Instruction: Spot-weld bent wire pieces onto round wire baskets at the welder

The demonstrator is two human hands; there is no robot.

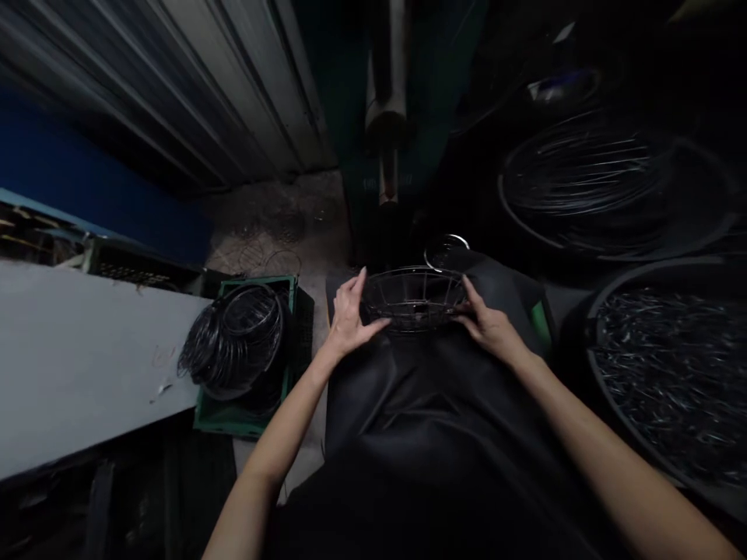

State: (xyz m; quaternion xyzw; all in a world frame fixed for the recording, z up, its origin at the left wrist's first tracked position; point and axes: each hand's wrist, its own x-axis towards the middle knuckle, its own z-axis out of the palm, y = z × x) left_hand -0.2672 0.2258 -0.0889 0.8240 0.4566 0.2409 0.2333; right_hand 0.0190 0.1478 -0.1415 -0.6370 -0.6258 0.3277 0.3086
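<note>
A dark apron [437, 435] lies nearest in the head view, spread over the person's lap. Just past it, in the middle, is a round wire basket [412, 302]. The left hand [352, 311] grips its left end, with the thumb on the near side and the fingers farther up. The right hand [487, 323] pinches its right end the same way. Neither hand holds anything else.

The basket looks mostly made: it has round rims with thin bars between them. I cannot tell if every bar is fixed on, so some work on it may be left.

To the left, a green crate [233, 425] holds a pile of wire rounds [233, 342]. They look shaped already, but I cannot tell if they are finished. On the near right, a big tub [598, 358] is full of small wire bits [677, 373], all loose. Behind it, on the far right, long wires [607, 179] lie in a bundle, not made into anything yet. A dark machine part [385, 117] hangs far ahead.
</note>
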